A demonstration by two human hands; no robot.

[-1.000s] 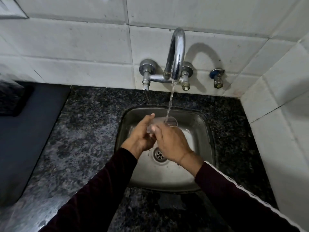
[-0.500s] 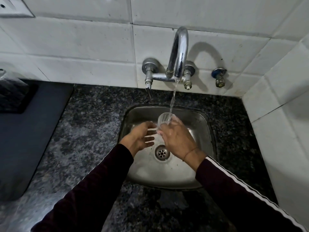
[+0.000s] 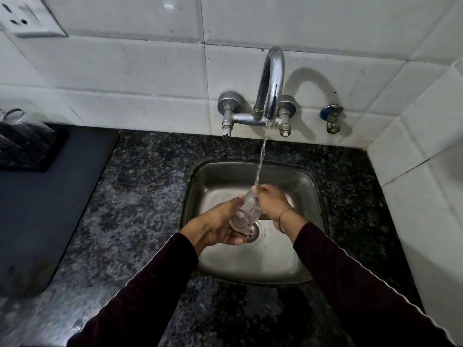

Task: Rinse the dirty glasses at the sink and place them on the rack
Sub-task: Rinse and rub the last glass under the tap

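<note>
A clear drinking glass [image 3: 246, 211] is tilted over the steel sink [image 3: 308, 246], its mouth up toward the running water from the chrome tap [image 3: 271, 86]. My left hand [image 3: 215, 225] cups the glass at its base. My right hand [image 3: 271, 200] grips its upper part near the rim, where the stream lands. At the far left a black rack [image 3: 32, 151] holds other clear glasses [image 3: 15, 118], only partly in view.
Dark speckled granite counter [image 3: 140, 196] surrounds the sink. A dark mat [image 3: 42, 209] lies to the left under the rack. White tiled walls stand behind and at the right. A small valve [image 3: 332, 120] sits right of the tap, a wall socket [image 3: 22, 18] upper left.
The glass was upright under the stream in my right hand; now it is tilted with its base toward me and my left hand has taken hold of its base.
</note>
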